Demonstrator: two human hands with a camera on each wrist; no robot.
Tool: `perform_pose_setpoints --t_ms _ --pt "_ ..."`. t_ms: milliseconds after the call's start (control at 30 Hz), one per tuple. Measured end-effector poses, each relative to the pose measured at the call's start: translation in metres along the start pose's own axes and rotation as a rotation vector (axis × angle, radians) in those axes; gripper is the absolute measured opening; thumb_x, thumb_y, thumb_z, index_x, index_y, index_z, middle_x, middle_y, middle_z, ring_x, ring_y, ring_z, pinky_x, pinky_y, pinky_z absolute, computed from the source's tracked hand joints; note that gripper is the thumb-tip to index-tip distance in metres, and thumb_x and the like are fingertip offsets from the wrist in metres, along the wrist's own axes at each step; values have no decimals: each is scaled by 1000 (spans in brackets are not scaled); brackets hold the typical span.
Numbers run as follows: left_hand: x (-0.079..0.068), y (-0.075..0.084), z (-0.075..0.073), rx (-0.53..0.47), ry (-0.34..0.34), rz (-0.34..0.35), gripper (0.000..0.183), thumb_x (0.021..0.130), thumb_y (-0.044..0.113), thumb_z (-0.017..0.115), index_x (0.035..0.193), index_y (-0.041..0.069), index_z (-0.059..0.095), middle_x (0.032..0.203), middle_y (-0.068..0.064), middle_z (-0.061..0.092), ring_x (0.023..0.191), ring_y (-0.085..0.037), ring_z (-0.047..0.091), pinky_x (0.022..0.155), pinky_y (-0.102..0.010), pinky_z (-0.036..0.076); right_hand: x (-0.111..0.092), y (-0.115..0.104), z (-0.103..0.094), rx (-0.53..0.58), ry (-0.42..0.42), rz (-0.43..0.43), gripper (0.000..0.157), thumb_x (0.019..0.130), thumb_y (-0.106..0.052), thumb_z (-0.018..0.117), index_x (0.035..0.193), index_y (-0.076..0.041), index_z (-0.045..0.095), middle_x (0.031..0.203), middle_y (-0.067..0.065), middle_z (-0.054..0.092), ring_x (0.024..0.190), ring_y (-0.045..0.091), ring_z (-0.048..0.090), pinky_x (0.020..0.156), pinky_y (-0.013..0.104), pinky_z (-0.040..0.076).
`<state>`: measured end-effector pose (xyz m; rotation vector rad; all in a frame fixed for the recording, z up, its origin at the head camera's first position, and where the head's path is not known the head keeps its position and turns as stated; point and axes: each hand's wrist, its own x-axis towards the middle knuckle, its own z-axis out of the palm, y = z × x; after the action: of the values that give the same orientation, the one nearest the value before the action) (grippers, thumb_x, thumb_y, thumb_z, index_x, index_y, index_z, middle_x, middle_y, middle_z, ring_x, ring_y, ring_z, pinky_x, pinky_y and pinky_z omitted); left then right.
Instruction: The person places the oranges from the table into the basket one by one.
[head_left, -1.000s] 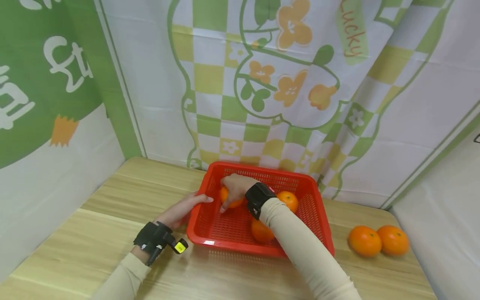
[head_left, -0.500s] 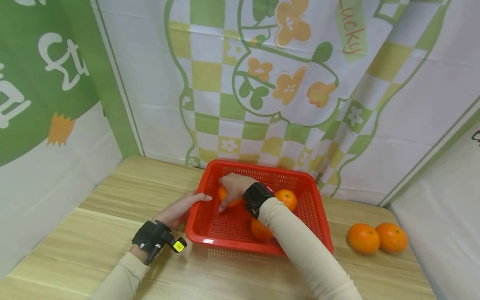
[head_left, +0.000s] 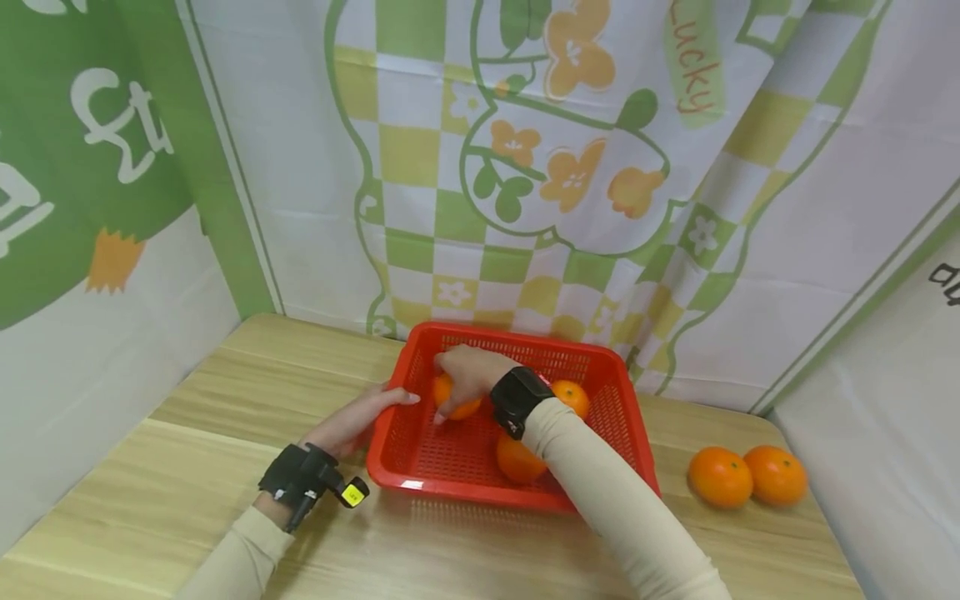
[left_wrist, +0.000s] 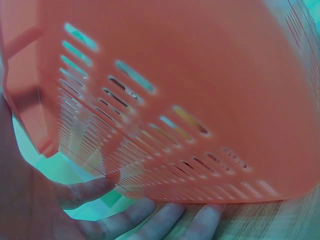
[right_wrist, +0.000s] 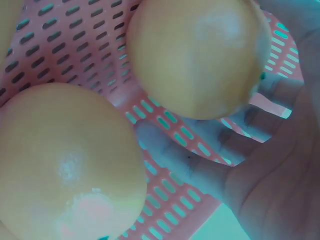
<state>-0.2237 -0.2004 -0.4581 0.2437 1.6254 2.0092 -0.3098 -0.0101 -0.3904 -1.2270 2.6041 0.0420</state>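
A red plastic basket (head_left: pixel 382 462) stands on the wooden table, slotted along its walls and floor. At its left side my left hand (head_left: pixel 360 421) grips it, thumb over the rim and fingers (left_wrist: pixel 172 220) against the outer wall in the left wrist view. Inside, near the left end, my right hand (head_left: pixel 472 375) curls round an orange (head_left: pixel 459 407), partly hidden beneath it. In the right wrist view, fingers pass behind that orange (right_wrist: pixel 200 55). Two more oranges, one nearer the front (head_left: pixel 517 462) and one farther back (head_left: pixel 572 398), lie partly behind my right wrist and sleeve.
Two oranges, a left one (head_left: pixel 720 477) and a right one (head_left: pixel 776 475), sit side by side on the table (head_left: pixel 225 417) to the right of the basket. A patterned curtain (head_left: pixel 525 208) hangs right behind the basket, with cloth walls at both sides.
Both hands keep their places on the basket and the orange. The whole head view shifts slightly; otherwise hardly anything moves.
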Motion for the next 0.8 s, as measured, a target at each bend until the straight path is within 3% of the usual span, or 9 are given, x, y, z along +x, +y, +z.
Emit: perform_pose_setpoints --t_ms 233,367,467,700,800 --pt "2 -1 1 41 -5 32 60 96 26 47 144 2 20 131 -35 45 111 -47 49 84 -55 49 -9 5 -7 -11 14 0 70 62 -63 75 107 -12 58 92 -3 61 81 13 55 70 29 49" --pt "2 -3 1 50 -17 51 60 97 25 45 145 1 18 132 -37 42 110 -48 49 84 -55 50 -17 8 -15 2 -1 21 87 66 -65 71 128 -7 52 117 3 60 104 17 53 88 34 47" --pt "2 -2 0 35 -22 56 59 97 24 45 145 1 19 131 -39 41 110 -50 48 83 -56 50 -24 11 -19 23 5 25 91 68 -65 69 134 -6 47 126 4 56 111 18 48 96 36 43" --pt "1 0 0 50 -5 33 56 98 25 46 143 0 23 129 -37 44 108 -49 50 82 -55 50 -39 21 -25 59 68 -42 63 71 -62 69 104 -9 59 91 4 62 78 17 51 70 32 46" --pt "2 0 0 48 2 22 56 98 25 47 143 2 24 129 -37 45 107 -49 51 82 -55 51 -45 23 -26 76 75 -41 67 73 -64 67 108 -8 60 96 4 63 82 16 53 73 32 47"
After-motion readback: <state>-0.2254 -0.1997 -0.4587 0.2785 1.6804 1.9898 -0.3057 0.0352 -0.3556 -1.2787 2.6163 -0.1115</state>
